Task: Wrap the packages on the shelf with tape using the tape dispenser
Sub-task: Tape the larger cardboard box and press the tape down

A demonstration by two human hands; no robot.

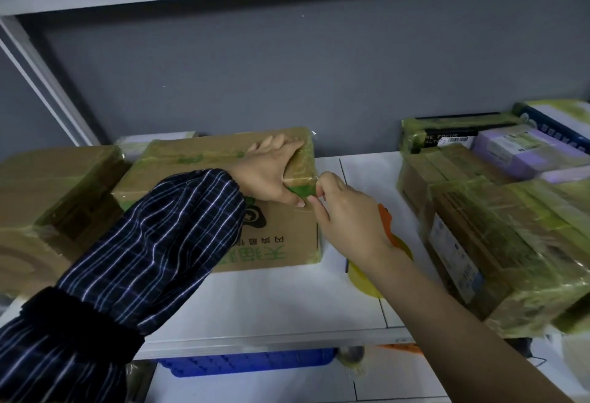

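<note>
A brown cardboard box (281, 236) with green print stands on the white shelf (271, 300), partly wrapped in clear tape. My left hand (268, 169) lies over its top right corner, fingers spread on top and thumb pressing the front face. My right hand (344, 211) pinches the tape at that same corner with curled fingertips. The orange tape dispenser (388, 227) with a yellowish tape roll lies on the shelf behind my right wrist, mostly hidden.
A tape-wrapped parcel (54, 198) sits to the left of the box. Several wrapped packages (498, 243) are stacked at the right, reaching the shelf's front edge. A blue crate (249, 362) stands on the lower level. A grey wall is behind.
</note>
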